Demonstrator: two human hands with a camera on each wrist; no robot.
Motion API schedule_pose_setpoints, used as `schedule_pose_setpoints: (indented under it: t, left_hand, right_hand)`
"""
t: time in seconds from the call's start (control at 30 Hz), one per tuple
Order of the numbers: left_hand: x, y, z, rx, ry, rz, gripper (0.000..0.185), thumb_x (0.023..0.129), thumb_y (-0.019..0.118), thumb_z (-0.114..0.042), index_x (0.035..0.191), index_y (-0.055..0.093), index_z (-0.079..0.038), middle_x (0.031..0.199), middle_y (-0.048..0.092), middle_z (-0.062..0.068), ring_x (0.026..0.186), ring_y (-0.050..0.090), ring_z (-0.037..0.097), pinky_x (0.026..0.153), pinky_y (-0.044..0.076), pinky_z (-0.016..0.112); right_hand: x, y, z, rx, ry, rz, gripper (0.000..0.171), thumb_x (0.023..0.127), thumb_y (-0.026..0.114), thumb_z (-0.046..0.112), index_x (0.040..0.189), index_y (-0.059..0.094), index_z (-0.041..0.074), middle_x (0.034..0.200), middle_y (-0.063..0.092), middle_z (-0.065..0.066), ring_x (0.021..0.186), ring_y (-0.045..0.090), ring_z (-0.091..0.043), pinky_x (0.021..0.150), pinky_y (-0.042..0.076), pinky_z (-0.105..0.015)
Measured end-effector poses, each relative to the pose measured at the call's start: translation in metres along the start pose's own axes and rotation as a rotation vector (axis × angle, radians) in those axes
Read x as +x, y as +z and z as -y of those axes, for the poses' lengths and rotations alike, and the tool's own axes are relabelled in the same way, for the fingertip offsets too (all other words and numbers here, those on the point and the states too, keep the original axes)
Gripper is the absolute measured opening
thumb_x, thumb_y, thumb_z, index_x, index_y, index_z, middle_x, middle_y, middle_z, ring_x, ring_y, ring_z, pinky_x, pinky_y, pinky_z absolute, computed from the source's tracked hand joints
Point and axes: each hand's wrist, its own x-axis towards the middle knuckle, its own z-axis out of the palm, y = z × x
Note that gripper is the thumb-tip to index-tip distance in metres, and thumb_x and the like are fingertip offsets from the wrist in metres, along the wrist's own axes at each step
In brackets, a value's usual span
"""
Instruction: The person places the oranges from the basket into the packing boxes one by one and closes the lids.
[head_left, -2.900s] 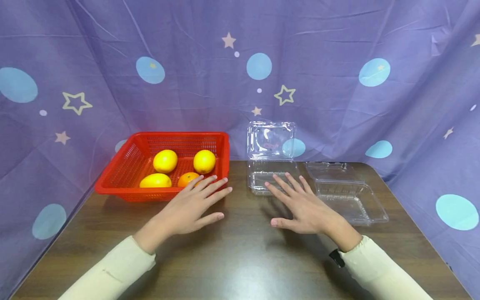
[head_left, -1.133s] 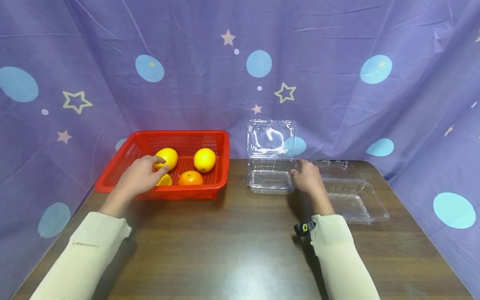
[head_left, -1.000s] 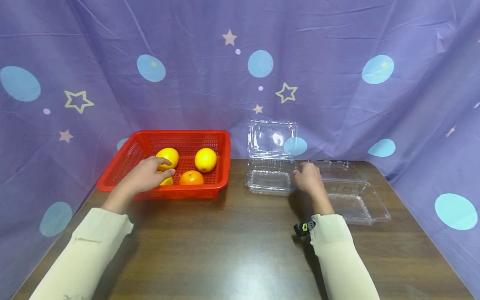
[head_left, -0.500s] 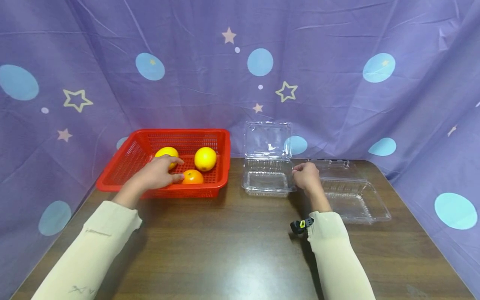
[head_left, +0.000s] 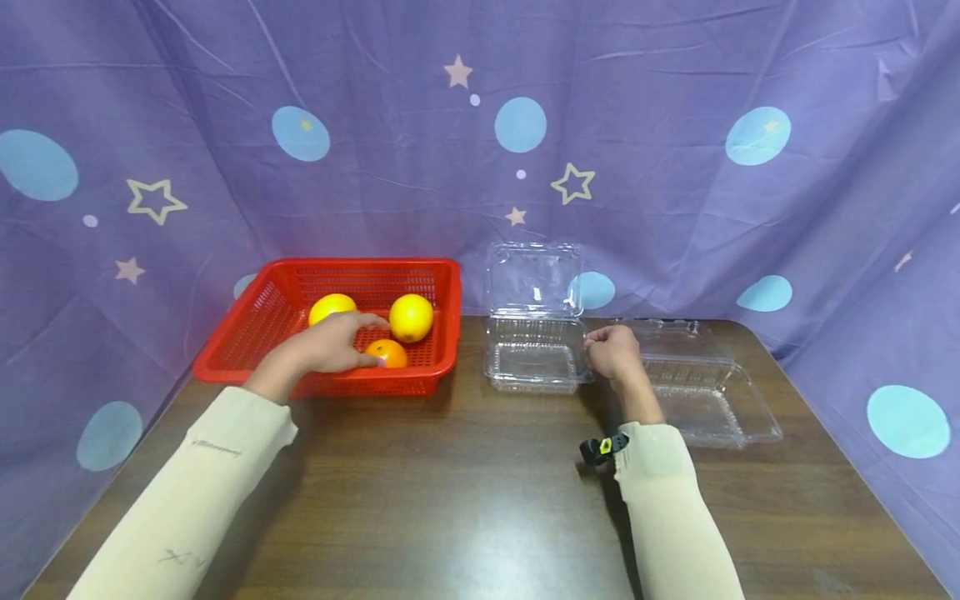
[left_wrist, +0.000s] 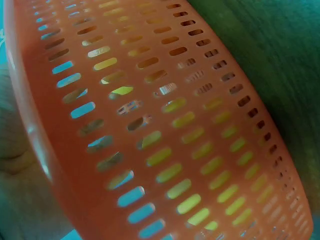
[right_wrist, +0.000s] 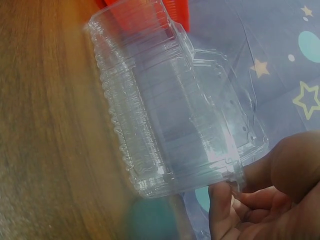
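Observation:
In the head view, my left hand (head_left: 330, 343) reaches over the near rim of a red slotted basket (head_left: 262, 333). Its thumb lies at the left side of an orange (head_left: 388, 353), and the other fingers spread above it. Beyond the hand sit two yellow fruits, a left one (head_left: 332, 307) partly covered and a right one (head_left: 411, 318). The left wrist view has the basket's wall (left_wrist: 150, 120) across it. My right hand (head_left: 615, 354) pinches the right rim of a clear plastic clamshell container (head_left: 536, 379), its lid standing up; the right wrist view has the thumb and fingertips at that rim.
A second clear clamshell container (head_left: 697, 437) lies open on the table's right side, just beyond my right hand. Behind the wooden table (head_left: 465, 483) hangs a purple curtain (head_left: 375, 125) with stars and blue dots. The container's raised lid stands in front of the curtain.
My hands have left the table's middle. The left went to the basket, then slid right over the fruit to the orange. The right took the container's rim, and the container shifted slightly left.

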Motion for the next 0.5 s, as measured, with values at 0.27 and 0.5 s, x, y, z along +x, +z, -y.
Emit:
schedule_pose_setpoints:
  t: [0.27,0.5]
  left_hand:
    - [0.014,0.001,-0.002,-0.042,-0.006,0.133,0.057,0.086,0.081,-0.024,0.136,0.063,-0.004,0.125,0.068,0.014,0.11,0.062,0.03,0.102,0.047,0.053]
    - [0.025,0.005,-0.005,-0.016,0.01,0.179,0.054,0.087,0.078,-0.018,0.138,0.064,-0.008,0.137,0.063,0.013,0.119,0.058,0.031,0.108,0.042,0.054]
  right_hand:
    - [0.0,0.001,0.0,-0.01,0.003,0.004,0.02,0.093,0.06,0.004,0.105,0.07,-0.008,0.079,0.062,-0.009,0.061,0.056,-0.013,0.057,0.046,-0.023]
    - [0.001,0.001,0.0,0.032,0.007,0.017,0.022,0.095,0.059,0.003,0.109,0.068,-0.011,0.072,0.061,-0.006,0.056,0.056,-0.011,0.053,0.047,-0.023]
